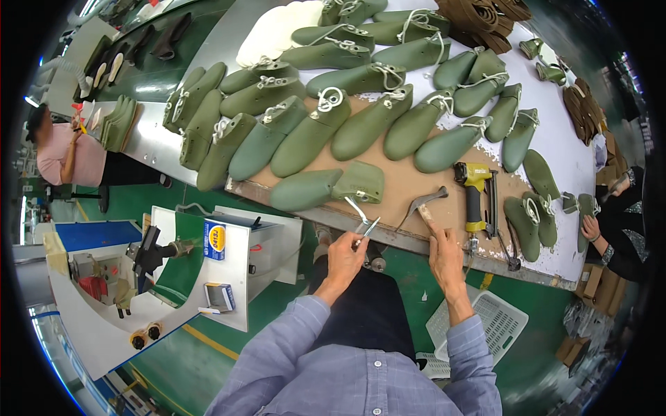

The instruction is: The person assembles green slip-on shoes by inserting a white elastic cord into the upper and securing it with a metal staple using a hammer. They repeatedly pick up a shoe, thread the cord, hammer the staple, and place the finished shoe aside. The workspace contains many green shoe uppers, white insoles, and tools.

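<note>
My left hand is closed around a silver two-pronged hand tool, held at the table's near edge; its exact kind is unclear. In front of its tip, a green shoe last lies on its side with its heel part toward the right. My right hand grips the wooden handle of a hammer, whose dark curved head rests over the brown board. To the right of the hammer lies a yellow and black air stapler.
Many green shoe lasts with white cords crowd the table. Brown straps are piled at the back. A white machine stands at left, and a white plastic crate sits on the floor. Other people are at the far left and right.
</note>
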A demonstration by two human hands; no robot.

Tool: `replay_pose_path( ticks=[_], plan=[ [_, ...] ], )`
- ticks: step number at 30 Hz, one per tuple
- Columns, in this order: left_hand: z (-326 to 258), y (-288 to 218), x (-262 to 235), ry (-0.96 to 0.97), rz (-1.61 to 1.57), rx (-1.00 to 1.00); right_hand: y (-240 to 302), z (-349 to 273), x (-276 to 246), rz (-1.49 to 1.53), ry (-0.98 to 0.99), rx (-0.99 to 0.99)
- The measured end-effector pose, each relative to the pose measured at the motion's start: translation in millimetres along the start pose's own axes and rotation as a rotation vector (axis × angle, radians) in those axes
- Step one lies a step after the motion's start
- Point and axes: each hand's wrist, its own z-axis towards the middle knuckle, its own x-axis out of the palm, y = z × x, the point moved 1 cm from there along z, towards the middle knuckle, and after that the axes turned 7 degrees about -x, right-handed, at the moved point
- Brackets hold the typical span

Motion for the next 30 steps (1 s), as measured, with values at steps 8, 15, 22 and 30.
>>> replay_pose_path(
  ticks=[8, 15, 22, 30],
  plan=[
    [-12, -3, 12, 0.029, -0.042, -0.040, 61, -41, -2, 0.337, 0.048, -0.041],
    [-16, 6, 16, -0.035, 0.003, 0.067, 66, -58, 14, 0.502, 0.023, 0.024],
    [-18, 7, 15, -0.046, 0.017, 0.074, 71, -47, 5, 0.302, -0.007, -0.117],
    [-13, 3, 19, -0.105, 0.121, 0.235, 55, -56, 35, 0.131, 0.081, -0.167]
  ],
)
